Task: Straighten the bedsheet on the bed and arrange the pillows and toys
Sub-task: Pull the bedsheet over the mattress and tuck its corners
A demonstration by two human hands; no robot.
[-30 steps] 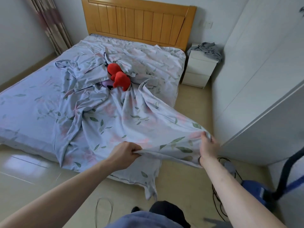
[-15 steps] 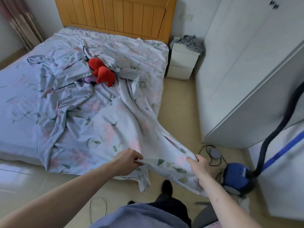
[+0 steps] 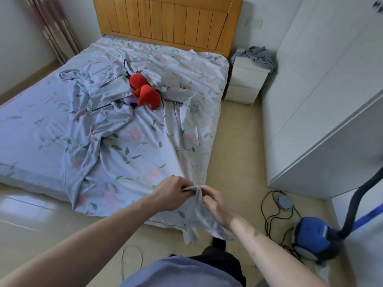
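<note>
1. Bedsheet (image 3: 132, 154) corner gathered at the foot of the bed (image 3: 31, 129), pinched between both hands; loose tail hanging below the grip toward the floor.
2. Left hand (image 3: 172, 193) curled round the bunched edge, knuckles up, forearm reaching in from lower left.
3. Right hand (image 3: 217, 206) just beside it, fingertips nipping the same fold, wrist bent inward, forearm coming from lower right.
4. Changed since a second ago: hands then well apart with the hem stretched wide and lifted; now drawn together, nearly touching, cloth slack between them. Reads as re-gripping or hunting for the true corner, not spreading yet.
5. Meaning for the task: sheet not yet straightened. Heavy creases running diagonally across the mattress, right edge spilling over the side.
6. Red plush toy (image 3: 145, 92) mid-bed, partly tucked under rumpled folds, a purple toy (image 3: 129, 99) peeking out beside it. Pillows not clearly made out; possibly under the bunched cloth near the wooden headboard (image 3: 165, 19).
7. Off to the right: white nightstand (image 3: 244, 81) with grey clothes on top, blue vacuum cleaner (image 3: 310, 239) and cable on the floor.
</note>
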